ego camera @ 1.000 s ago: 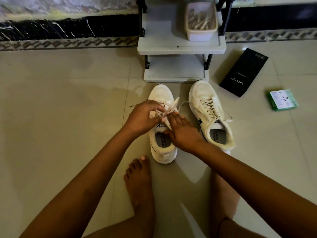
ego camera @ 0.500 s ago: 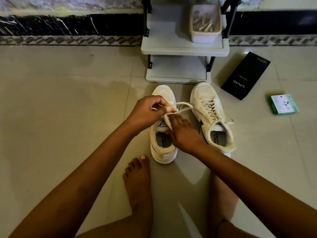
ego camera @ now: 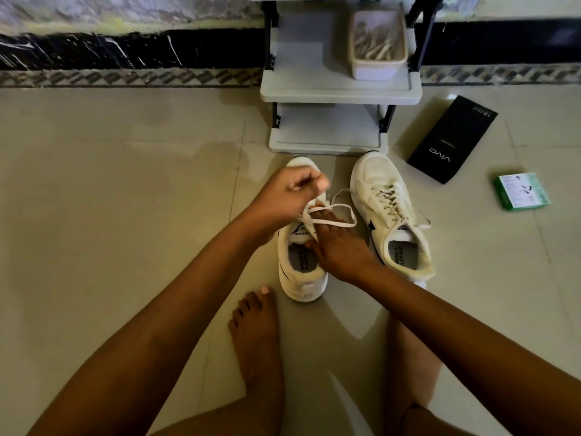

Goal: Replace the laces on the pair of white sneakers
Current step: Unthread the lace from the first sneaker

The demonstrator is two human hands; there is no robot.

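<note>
Right, both hands are over the left-hand sneaker (ego camera: 300, 262), which sits flat on the tiled floor (ego camera: 125, 215) with its toe toward the little shelf unit (ego camera: 339, 89). My left hand (ego camera: 283, 196) is up above the toe end, fingers curled tight and pinching the white lace (ego camera: 333, 220), which runs out of my fist and swings round in a wide loop to the right. My right hand (ego camera: 341, 247) is lower, lying across the tongue and the collar of that shoe, fingers stretched forward under the loop; whether those fingertips are nipping the lace or only pressing on the shoe, I cannot tell from here, as the tips are hidden. The second sneaker (ego camera: 390, 212) stands just beside it on the right, fully laced, ends trailing loose onto the floor, toe angled slightly left. Up on the shelf a plastic tub (ego camera: 377, 67) holds a heap of pale strips, too blurred to name. Further right on the tiles lie a black box (ego camera: 452, 140) and, well apart from it, a small green box (ego camera: 522, 191). My bare left foot (ego camera: 256, 335) is planted just behind the sneaker's heel.
</note>
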